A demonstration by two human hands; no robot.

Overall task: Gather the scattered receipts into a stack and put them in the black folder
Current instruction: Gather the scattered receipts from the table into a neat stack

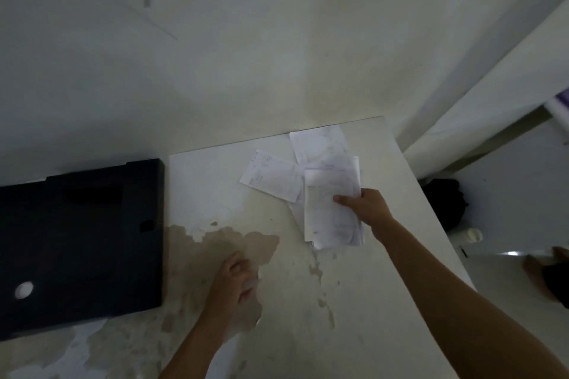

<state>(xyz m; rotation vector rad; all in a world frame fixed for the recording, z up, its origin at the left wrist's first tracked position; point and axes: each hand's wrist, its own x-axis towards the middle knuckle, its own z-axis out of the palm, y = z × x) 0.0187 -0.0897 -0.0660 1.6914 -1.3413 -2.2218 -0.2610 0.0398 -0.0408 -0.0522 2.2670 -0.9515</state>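
Observation:
My right hand [368, 208] pinches a small stack of white receipts [331, 212] by its right edge, just above the table. Two more receipts lie flat beyond it: one [272, 177] to the left and one [318, 143] near the table's far edge. The black folder [80, 243] lies shut on the left part of the table. My left hand [237, 278] rests on the worn tabletop between folder and receipts, fingers curled; whether it holds anything is unclear.
The white table [354, 301] has peeled brown patches in the middle and front. A white wall stands right behind it. To the right, past the table edge, a dark bundle [445, 203] and a small white container [472, 235] sit on the floor.

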